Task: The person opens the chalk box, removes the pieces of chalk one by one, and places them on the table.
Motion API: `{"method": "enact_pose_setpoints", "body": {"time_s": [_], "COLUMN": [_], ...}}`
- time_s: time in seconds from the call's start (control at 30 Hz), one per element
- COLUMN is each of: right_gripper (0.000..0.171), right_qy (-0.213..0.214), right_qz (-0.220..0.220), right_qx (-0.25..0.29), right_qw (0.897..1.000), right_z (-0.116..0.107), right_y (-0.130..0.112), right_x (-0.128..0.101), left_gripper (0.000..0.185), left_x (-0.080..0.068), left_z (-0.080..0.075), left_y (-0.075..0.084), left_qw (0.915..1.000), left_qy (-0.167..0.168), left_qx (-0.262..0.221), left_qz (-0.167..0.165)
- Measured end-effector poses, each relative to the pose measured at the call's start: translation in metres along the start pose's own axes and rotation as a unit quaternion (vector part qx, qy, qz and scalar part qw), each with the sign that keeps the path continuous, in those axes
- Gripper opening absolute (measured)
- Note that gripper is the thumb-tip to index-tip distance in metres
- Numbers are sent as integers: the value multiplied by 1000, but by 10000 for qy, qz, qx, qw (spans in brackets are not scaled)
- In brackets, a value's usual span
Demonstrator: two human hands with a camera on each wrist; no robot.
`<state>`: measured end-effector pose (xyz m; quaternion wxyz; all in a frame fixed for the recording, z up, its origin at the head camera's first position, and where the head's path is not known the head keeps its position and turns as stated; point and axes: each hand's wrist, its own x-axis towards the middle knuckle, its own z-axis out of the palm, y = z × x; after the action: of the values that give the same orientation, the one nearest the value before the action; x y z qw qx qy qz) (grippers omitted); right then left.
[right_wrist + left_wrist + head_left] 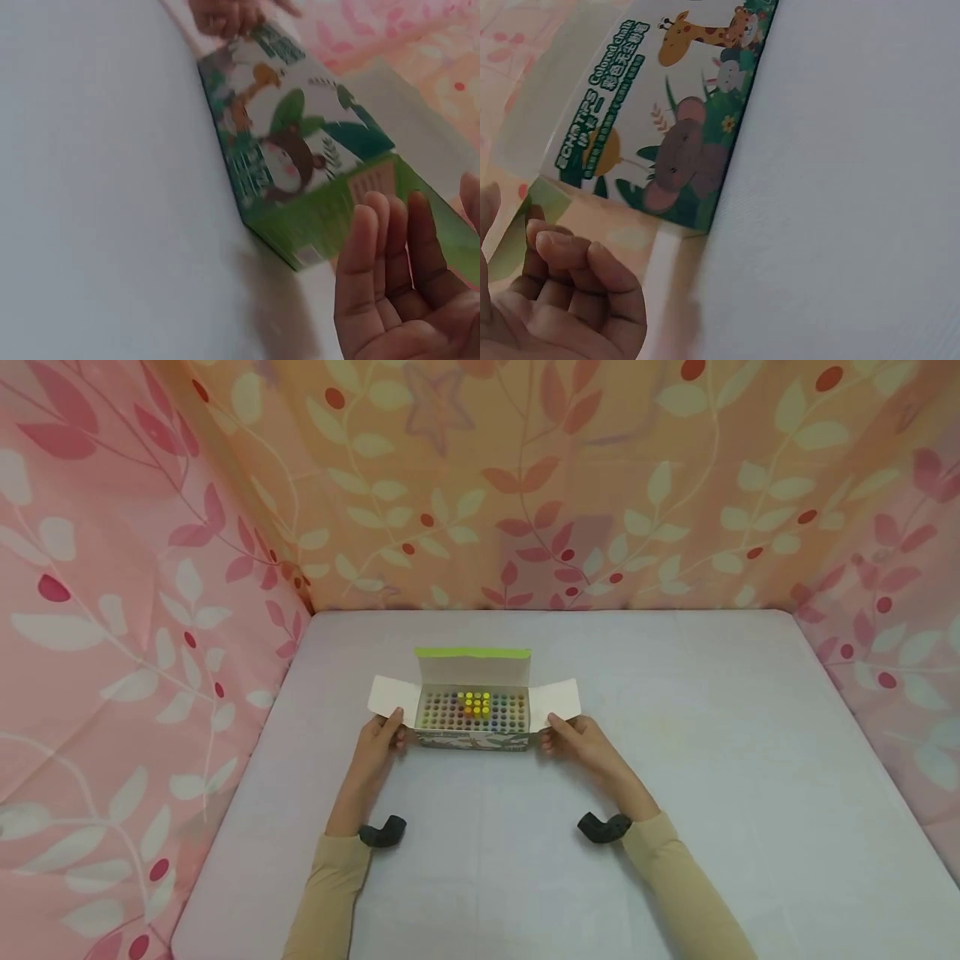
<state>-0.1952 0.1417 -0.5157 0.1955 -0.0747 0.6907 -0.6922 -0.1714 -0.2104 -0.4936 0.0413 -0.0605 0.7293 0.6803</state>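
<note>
1. The box [472, 741] is sitting open on the bench [480, 868], between the two hands; its front is showing printed animals and the words "Colored chalk".
2. The chalks [477, 702] are standing in rows inside the box, a cluster near the middle showing bright yellow.
3. The lid [473, 668] is standing up at the rear, its edge showing green.
4. The left hand [381, 739] is pinching the left flap [392, 693] near its front corner, thumb on top, the other fingers bending loosely below.
5. The right hand [581, 742] is pinching the right flap [558, 697] likewise, thumb on top, the other fingers extending nearly straight.
6. Tan sleeves [326, 885] are covering the forearms; a black piece [382, 832] is jutting inward at each wrist.
7. A leaf-patterned cloth [525, 477] is hanging behind the bench.
</note>
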Motion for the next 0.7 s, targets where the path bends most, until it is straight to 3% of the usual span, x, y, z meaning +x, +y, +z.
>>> {"method": "enact_pose_setpoints", "body": {"time_s": [0.13,0.23,0.3,0.4,0.47,0.53,0.6,0.7], "right_gripper": [40,51,56,50,40,31,24,19], "right_qy": [538,1358,2009,2759,2957,2892,2687,2219], "right_qz": [-325,-773,-1340,-2354,-2892,-3251,-3422,-3478], "right_qx": [-1218,-1873,-2267,-2745,-2983,-3172,-3304,-3440], "right_qw": [9906,9698,9436,8906,8602,8426,8375,8435], "right_z": [-8,-11,-12,-10,-6,1,9,22], "right_y": [-14,-25,-32,-42,-49,-56,-60,-61], "right_x": [-6,-11,-13,-13,-12,-11,-9,-4], "left_gripper": [33,37,36,31,28,26,27,30], "left_x": [-7,-10,-11,-5,0,6,11,17], "left_z": [-5,-6,-5,-3,0,2,5,13], "left_y": [14,23,27,27,26,25,25,25], "left_qw": [9941,9816,9635,9229,8956,8763,8649,8578], "left_qy": [788,1488,2003,2515,2565,2317,1859,1035], "left_qx": [617,636,708,975,1252,1558,1869,2402], "left_qz": [415,1010,1632,2748,3413,3927,4272,4425]}}
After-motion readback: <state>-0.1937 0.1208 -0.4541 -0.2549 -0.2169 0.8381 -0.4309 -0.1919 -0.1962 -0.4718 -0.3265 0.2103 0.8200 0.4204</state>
